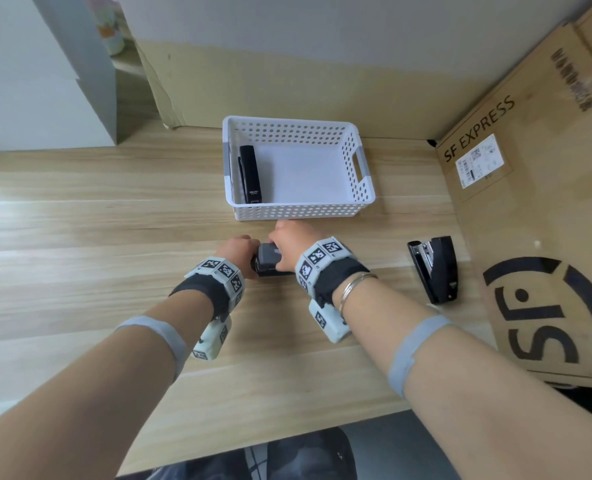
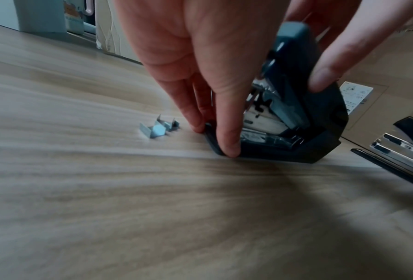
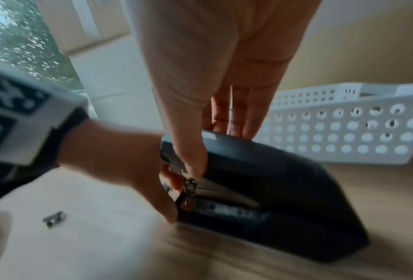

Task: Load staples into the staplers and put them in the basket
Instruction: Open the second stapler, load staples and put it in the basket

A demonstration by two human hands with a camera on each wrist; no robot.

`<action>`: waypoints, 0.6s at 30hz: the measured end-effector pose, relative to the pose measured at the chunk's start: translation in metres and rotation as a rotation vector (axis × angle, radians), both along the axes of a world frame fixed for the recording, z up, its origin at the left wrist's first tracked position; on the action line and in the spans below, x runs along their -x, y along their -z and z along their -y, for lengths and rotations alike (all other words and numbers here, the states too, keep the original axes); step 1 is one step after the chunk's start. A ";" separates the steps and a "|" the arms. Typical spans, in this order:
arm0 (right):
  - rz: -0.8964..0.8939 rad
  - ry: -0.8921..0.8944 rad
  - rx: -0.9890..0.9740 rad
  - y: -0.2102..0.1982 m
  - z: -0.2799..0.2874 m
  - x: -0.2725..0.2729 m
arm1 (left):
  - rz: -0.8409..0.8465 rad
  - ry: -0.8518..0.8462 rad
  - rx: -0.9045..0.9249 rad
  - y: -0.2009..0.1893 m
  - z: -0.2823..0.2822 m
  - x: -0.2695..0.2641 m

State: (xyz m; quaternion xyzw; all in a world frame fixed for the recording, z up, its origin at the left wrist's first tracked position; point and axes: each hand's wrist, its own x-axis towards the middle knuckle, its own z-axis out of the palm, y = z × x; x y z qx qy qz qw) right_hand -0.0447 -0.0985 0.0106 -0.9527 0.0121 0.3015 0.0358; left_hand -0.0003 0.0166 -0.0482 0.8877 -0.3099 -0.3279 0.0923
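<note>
A dark stapler [image 1: 268, 259] stands on the wooden table [image 1: 79, 220] just in front of the white basket [image 1: 298, 211], its lid partly raised over the metal magazine [image 2: 260, 123]. My left hand [image 1: 240, 249] pinches the front end of its base between thumb and fingers. My right hand [image 1: 287, 240] grips the lid from above, thumb on one side and fingers on the other. Short staple strips [image 2: 157, 128] lie on the table left of the stapler. A black stapler [image 1: 251, 174] lies inside the basket along its left wall. Another black stapler [image 1: 436, 268] lies opened at the right.
A large printed cardboard box [image 1: 537, 202] stands along the table's right side, close behind the opened stapler. A wall and cardboard sheet run behind the basket. The table's front edge is near my elbows.
</note>
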 end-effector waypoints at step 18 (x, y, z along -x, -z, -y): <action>-0.070 0.155 -0.030 0.033 0.037 0.022 | -0.002 -0.037 0.042 0.003 -0.002 0.007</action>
